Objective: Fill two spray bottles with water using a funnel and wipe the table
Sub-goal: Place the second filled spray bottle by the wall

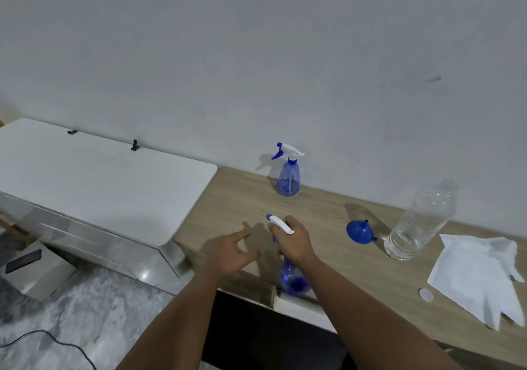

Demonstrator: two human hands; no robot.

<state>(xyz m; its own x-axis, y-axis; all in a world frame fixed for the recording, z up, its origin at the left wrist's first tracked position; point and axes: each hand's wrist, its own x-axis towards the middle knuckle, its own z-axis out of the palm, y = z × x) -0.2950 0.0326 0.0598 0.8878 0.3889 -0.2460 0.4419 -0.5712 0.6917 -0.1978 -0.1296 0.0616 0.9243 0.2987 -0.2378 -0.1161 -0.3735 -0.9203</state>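
My right hand [293,243] grips the white spray head of a blue spray bottle [293,280] standing near the wooden table's [328,213] front edge. Just left of it, my left hand [232,252] hovers with spread fingers and holds nothing. A second blue spray bottle [288,176] with its white head on stands at the back by the wall. To the right, a blue funnel [360,231] lies on its side. A clear plastic water bottle [419,221] without a cap stands beside the funnel. A white cloth [476,275] lies at the right edge.
A small white cap [426,294] lies near the cloth. A white cabinet [94,176] stands to the left of the table. On the floor are a box with a dark phone [24,260] and a black cable [57,341].
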